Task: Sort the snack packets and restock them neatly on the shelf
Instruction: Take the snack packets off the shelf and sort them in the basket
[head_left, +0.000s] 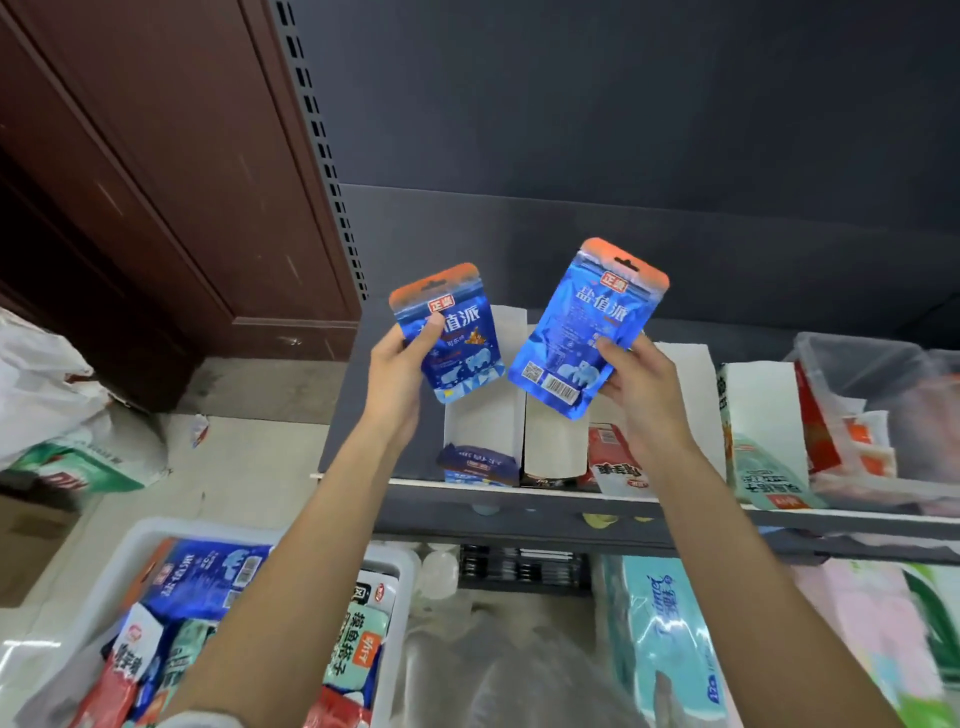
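Dark shelf (519, 496) ahead carries white divider boxes (485, 415), the leftmost already fronted by a matching blue pack. Left hand (400, 374) is clamped on a blue packet (457, 338) above that box; right hand (639, 384) pinches a second blue packet (582, 332) just right of it, back side showing. Suggest flipping it face-out, squaring both, then dropping them into the leftmost box. More stock waits in the white basket (405, 566) below the shelf.

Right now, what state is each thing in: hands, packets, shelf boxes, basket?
Left hand: gripping a blue packet, front showing.
Right hand: gripping a second blue packet, back and barcode showing.
Left white shelf box: open, a blue packet at its front.
White basket: holds mixed packets.
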